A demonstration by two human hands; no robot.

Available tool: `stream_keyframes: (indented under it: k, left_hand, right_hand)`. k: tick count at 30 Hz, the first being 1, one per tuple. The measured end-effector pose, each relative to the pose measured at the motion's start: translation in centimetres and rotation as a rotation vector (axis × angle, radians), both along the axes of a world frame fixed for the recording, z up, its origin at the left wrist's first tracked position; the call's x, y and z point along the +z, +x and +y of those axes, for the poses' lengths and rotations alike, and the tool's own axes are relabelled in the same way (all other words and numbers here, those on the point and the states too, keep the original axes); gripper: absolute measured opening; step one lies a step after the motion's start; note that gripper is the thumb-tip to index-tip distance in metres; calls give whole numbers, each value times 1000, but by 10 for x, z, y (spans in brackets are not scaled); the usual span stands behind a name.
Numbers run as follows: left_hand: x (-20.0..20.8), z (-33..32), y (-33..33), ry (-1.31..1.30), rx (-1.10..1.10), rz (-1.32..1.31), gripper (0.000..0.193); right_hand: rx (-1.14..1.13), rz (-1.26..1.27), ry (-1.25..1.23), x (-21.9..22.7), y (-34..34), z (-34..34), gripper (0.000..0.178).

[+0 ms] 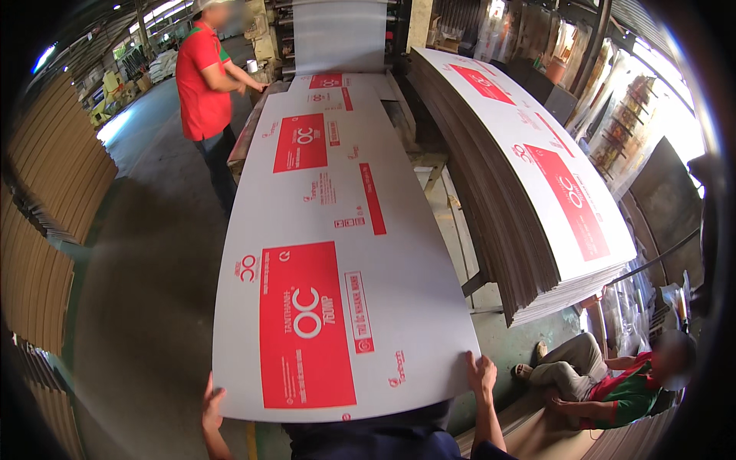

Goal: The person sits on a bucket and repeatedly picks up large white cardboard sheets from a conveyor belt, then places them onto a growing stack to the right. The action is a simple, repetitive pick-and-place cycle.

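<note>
A long white cardboard sheet (414, 299) with red printed panels stretches from my body to a machine at the far end. My left hand (212, 404) is closed on its near left edge, thumb on top. At the near right corner my right hand (483, 374) grips the other side, fingers partly hidden by the sheet. Another printed sheet (356, 82) shows at the far end, partly overlapped by this one.
To the right stands a tall stack of printed sheets (583, 199). A person in a red shirt (205, 84) stands at the far left by the machine (341, 34). Another person (613, 391) sits at the lower right. Brown cardboard stacks (54, 176) line the left.
</note>
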State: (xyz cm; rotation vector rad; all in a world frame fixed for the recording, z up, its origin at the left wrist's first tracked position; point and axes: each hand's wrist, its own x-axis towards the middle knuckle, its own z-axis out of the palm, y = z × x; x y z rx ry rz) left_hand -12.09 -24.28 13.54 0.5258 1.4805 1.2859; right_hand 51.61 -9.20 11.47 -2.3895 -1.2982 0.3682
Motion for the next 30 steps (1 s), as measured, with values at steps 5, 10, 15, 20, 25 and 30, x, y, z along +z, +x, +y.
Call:
stream_keyframes:
  k: [5, 10, 15, 20, 25, 30]
  left_hand:
    - [10, -34, 9, -19, 73, 23, 61]
    - [16, -39, 15, -32, 121, 89, 58]
    - [16, -18, 16, -111, 145, 185, 55]
    - [13, 63, -1, 74, 68, 222, 48]
    - [-11, 133, -18, 112, 28, 172, 46]
    - [-59, 191, -30, 109, 38, 127, 47]
  right_hand:
    - [-60, 23, -79, 14, 11, -51, 57]
    - [-55, 15, -26, 17, 15, -71, 56]
    - [-66, -3, -121, 9, 15, -61, 58]
    - [33, 4, 30, 7, 7, 19, 59]
    - [3, -26, -127, 13, -8, 99, 63]
    - [56, 85, -52, 1, -16, 160, 68]
